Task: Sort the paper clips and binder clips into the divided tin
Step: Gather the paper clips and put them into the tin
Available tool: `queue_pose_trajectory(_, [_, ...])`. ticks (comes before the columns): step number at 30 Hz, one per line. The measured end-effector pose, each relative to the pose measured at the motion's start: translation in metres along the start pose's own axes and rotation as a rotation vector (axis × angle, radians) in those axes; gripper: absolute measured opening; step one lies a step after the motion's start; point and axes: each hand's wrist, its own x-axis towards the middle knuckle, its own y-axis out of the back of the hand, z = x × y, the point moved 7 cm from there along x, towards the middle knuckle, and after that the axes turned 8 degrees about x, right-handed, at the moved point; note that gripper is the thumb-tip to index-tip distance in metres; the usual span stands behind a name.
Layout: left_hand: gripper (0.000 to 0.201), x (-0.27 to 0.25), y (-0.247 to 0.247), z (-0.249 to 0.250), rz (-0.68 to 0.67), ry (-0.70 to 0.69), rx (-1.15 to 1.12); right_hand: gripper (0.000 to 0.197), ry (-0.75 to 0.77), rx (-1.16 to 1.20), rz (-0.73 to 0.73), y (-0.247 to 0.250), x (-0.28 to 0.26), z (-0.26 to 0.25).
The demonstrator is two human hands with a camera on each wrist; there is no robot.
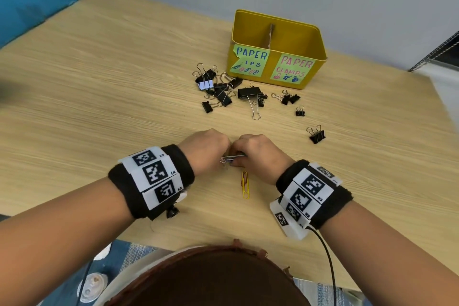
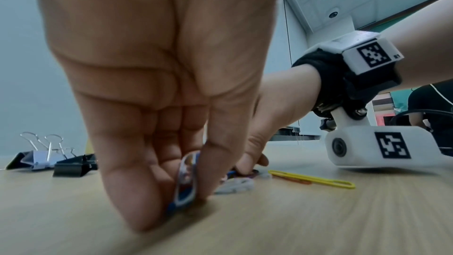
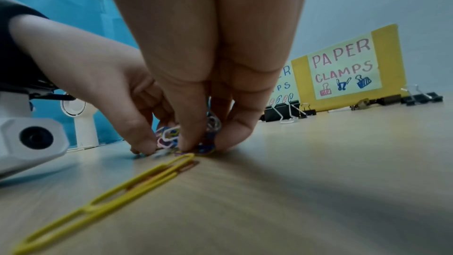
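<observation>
Tin (image 1: 272, 67): one, yellow.
Compartments: two, split by one divider (image 1: 271, 36).
Labels: two on the tin's front wall, one green (image 1: 250, 62) and one with pink lettering (image 1: 295, 69).
Binder clips (image 1: 249, 93): about twelve in front of the tin; the pile overlaps, so the exact count cannot be told. One of them is lavender (image 1: 206, 85), the rest black.
Large paper clips: two, farther out from the tin, one yellow (image 1: 245, 185) and one orange (image 2: 299, 181).
Small coloured paper clips (image 3: 169, 135): one bunch, number hidden by fingers.
Hands: two, the left hand (image 1: 206, 149) and the right hand (image 1: 258, 151).
</observation>
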Motion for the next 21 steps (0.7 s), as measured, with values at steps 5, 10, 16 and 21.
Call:
queue_pose_trajectory(5, [0.019,0.01,0.003,-0.016,-0.02,0.001,-0.044,0.02,-0.069,0.118,-0.068,0.008,0.005,0.016])
queue_pose_trajectory(10, [0.016,0.018,0.018,-0.037,-0.025,0.049,-0.19,0.013,-0.19,0.525,-0.04,0.023,0.012,0.045])
queue_pose_trajectory(16, [0.011,0.05,0.074,-0.06,0.09,0.126,-0.638,0.017,-0.136,0.966,0.188,0.096,0.039,0.051])
queue_pose_trajectory(21, [0.018,0.099,0.159,-0.073,0.437,0.192,-0.62,0.021,-0.164,1.118,0.438,0.177,0.085,0.05])
